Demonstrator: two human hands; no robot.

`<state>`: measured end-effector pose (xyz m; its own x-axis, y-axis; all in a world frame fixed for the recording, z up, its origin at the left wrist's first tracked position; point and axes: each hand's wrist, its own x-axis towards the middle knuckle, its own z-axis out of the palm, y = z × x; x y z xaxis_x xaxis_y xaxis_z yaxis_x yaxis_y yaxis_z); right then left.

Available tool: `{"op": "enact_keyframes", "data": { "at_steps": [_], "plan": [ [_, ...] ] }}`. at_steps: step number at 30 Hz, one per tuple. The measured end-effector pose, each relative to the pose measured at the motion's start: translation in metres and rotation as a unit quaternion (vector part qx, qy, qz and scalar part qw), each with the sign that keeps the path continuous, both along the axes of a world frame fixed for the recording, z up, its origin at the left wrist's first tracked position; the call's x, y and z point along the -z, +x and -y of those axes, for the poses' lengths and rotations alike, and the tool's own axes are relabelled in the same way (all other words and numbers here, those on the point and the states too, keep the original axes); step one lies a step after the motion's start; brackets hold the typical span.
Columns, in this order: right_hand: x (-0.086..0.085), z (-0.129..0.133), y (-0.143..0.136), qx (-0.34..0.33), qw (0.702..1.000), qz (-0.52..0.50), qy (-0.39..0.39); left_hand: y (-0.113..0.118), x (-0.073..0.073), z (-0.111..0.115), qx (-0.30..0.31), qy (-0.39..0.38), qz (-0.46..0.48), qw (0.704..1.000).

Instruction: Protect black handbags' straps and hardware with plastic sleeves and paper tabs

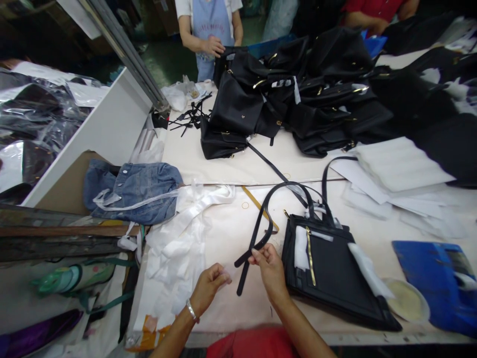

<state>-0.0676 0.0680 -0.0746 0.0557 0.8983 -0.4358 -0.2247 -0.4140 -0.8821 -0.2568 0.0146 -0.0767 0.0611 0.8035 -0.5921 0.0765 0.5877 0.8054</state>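
Note:
My right hand (pixel 269 268) pinches a black strap (pixel 265 199) near its end, close to the table's front. The strap loops up and back toward a black bag (pixel 335 268) with a gold zipper, which lies just right of that hand. Wrapped in white padding are parts of the bag's front and side. To the left, my left hand (pixel 211 287), with a silver bracelet at the wrist, has its fingers pressed together on a small translucent piece too faint to identify. Behind the strap lies a yellow strip (pixel 257 203).
Black bags (pixel 238 107) are piled at the back, with a person in an apron (pixel 213 30) behind. White sheets (pixel 402 164) and a blue item (pixel 436 283) lie right. Left are white strips (pixel 179 248), a denim bag (pixel 137 189) and a green bottle (pixel 70 279).

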Motion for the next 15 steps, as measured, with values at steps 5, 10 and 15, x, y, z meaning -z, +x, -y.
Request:
{"op": "enact_keyframes", "data": {
  "at_steps": [5,10,15],
  "plan": [
    [0.0007,-0.0001,-0.0012,-0.009,1.0,-0.001,-0.003,0.0,-0.0006,-0.002,0.0,-0.005,-0.016,1.0],
    [-0.0026,-0.0036,0.0003,0.009,1.0,-0.011,-0.004,-0.0005,-0.0011,-0.0024,-0.01,-0.019,-0.039,0.999],
    [-0.0069,-0.0045,-0.0008,-0.005,1.0,-0.018,0.007,-0.0022,0.0016,-0.0021,-0.007,-0.024,-0.03,0.999]
  ]
}}
